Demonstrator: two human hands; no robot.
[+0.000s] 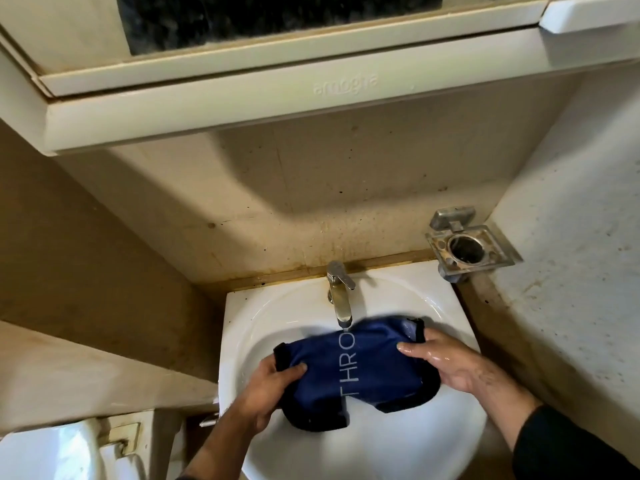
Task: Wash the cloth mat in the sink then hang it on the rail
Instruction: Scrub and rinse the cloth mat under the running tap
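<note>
A dark blue cloth mat with black edging and pale letters lies bunched over the bowl of the white sink. It sits right under the spout of the metal tap. My left hand grips the mat's left end, thumb on top. My right hand, wet, holds the mat's right end with the fingers over the cloth. No rail is in view.
A metal holder with a round ring is fixed to the wall at the sink's back right. A cream cabinet with a mirror overhangs the sink. A white toilet cistern stands at the lower left. Walls close in on both sides.
</note>
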